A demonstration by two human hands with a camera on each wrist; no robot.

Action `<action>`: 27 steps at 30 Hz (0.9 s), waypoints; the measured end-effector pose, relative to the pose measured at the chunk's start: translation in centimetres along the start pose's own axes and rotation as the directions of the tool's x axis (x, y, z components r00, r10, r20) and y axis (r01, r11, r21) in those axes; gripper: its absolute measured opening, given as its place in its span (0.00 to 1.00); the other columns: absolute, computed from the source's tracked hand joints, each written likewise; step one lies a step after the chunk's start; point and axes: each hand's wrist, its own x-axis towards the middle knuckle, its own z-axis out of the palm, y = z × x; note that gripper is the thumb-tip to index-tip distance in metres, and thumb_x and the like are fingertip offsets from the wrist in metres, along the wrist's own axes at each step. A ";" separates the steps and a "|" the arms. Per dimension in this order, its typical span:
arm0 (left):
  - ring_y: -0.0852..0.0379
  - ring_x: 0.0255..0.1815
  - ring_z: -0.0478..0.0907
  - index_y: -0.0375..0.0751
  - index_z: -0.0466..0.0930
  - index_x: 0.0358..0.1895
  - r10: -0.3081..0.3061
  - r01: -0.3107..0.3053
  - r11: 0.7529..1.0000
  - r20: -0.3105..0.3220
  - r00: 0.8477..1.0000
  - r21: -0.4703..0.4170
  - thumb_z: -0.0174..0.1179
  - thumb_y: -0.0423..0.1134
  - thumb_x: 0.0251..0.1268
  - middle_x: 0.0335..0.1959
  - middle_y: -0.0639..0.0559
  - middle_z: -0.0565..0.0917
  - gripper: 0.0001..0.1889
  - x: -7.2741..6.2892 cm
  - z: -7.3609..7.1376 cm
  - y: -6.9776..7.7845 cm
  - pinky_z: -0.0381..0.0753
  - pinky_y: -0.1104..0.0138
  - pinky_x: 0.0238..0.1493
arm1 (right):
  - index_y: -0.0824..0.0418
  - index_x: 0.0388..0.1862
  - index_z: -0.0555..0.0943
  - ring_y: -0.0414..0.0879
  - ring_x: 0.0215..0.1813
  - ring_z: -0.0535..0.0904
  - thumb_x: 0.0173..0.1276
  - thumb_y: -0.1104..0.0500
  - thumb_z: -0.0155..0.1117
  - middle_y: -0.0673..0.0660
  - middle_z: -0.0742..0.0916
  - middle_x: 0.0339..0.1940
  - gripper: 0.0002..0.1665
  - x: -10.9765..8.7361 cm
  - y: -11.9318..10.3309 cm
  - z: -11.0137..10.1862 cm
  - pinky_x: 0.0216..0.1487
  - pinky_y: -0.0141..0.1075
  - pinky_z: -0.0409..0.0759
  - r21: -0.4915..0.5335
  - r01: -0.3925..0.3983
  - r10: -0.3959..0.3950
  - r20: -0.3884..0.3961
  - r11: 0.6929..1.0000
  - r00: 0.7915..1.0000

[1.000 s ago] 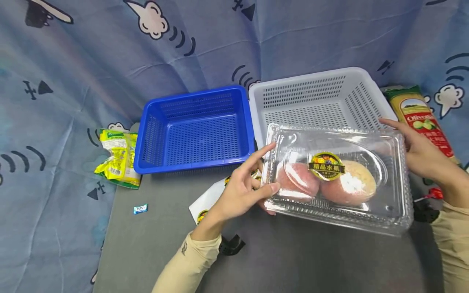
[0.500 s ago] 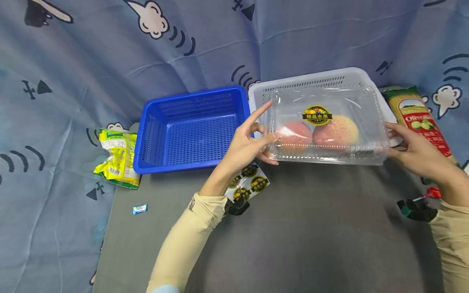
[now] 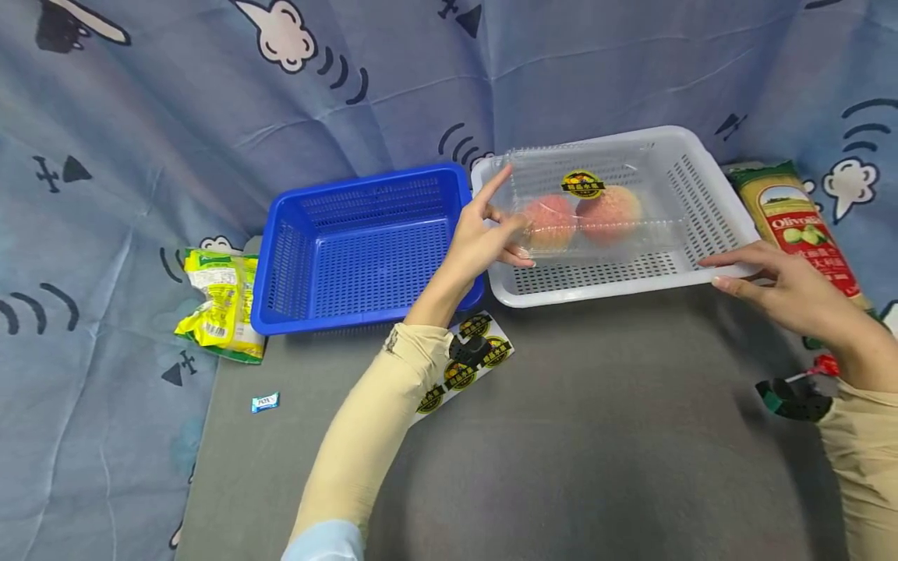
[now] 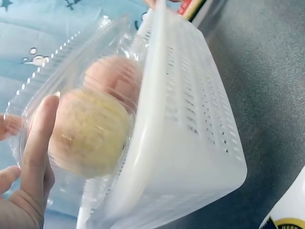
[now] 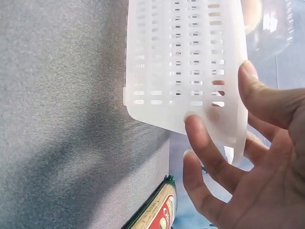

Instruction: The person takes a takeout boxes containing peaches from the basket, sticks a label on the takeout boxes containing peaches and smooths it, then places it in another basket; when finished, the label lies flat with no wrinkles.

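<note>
A clear plastic fruit box [image 3: 659, 226] with a black and yellow label holds two peaches [image 3: 609, 213]. My left hand [image 3: 480, 238] grips the box by its left end, index finger extended along the edge. The box lies over the left and middle of the white basket [image 3: 603, 292]; whether it touches the basket floor I cannot tell. At the basket's front right corner, my right hand [image 3: 789, 288] grips the rim, its thumb against the rim in the right wrist view.
To the left stands a blue basket [image 3: 379, 319], beside a yellow snack bag [image 3: 223, 304]. A small blue candy [image 3: 265, 402] lies on the grey table. A label sheet [image 3: 498, 343] is partly under my left forearm. On the right are an Olivoilà pack [image 3: 807, 234] and a red lollipop [image 3: 826, 365].
The fruit box moved back and left, from in front of the white basket to over it. My right hand let go of the box and took hold of the basket rim.
</note>
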 end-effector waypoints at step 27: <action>0.50 0.16 0.80 0.65 0.45 0.87 -0.245 0.227 0.879 -0.013 0.970 0.419 0.53 0.27 0.81 0.80 0.22 0.61 0.43 3.5 2.7 -1.6 0.91 0.48 0.35 | 0.69 0.64 0.83 0.51 0.58 0.68 0.83 0.55 0.61 0.74 0.76 0.67 0.21 0.0 0.2 0.2 0.49 0.36 0.60 0.007 0.005 -0.005 -0.052 1.000 0.999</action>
